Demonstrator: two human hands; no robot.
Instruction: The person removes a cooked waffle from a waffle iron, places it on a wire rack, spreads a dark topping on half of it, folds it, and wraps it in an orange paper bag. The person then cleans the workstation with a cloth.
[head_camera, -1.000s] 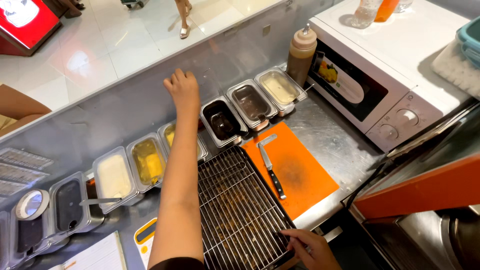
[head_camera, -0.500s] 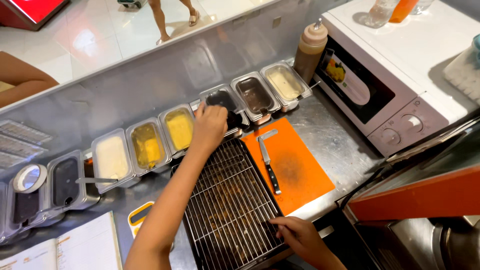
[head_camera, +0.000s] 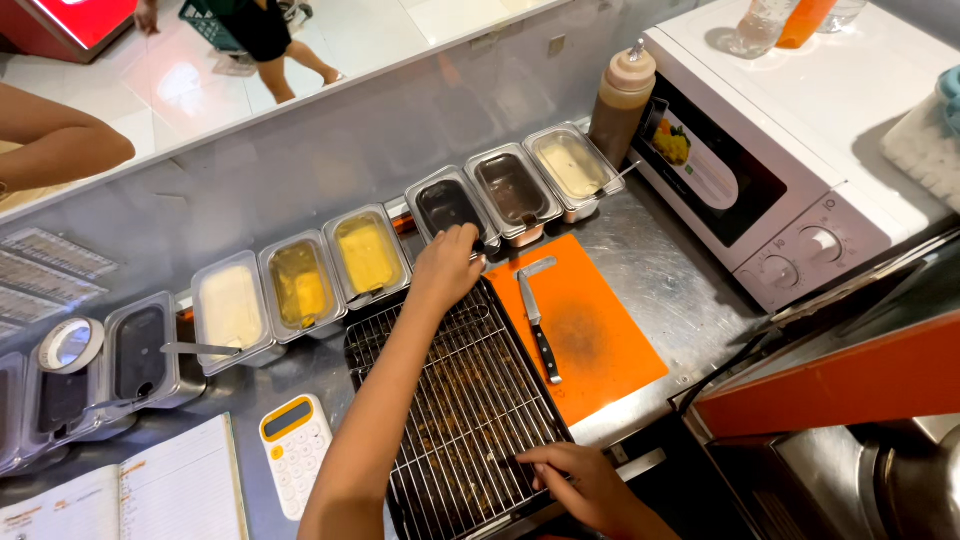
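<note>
Steel worktop (head_camera: 690, 300): left hand (head_camera: 445, 265) pinches spoon handle at dark sauce tub (head_camera: 447, 205), 12 o'clock; right hand (head_camera: 585, 480) fingers closed on wire rack (head_camera: 460, 400), 6 o'clock.

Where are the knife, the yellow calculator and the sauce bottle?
knife (head_camera: 537, 325), head view, on the blade near the handle.
yellow calculator (head_camera: 296, 455), head view, on the white keypad.
sauce bottle (head_camera: 620, 97), head view, on the brown body below the cap.

Bare forearms — no sleeves, no gloves
</note>
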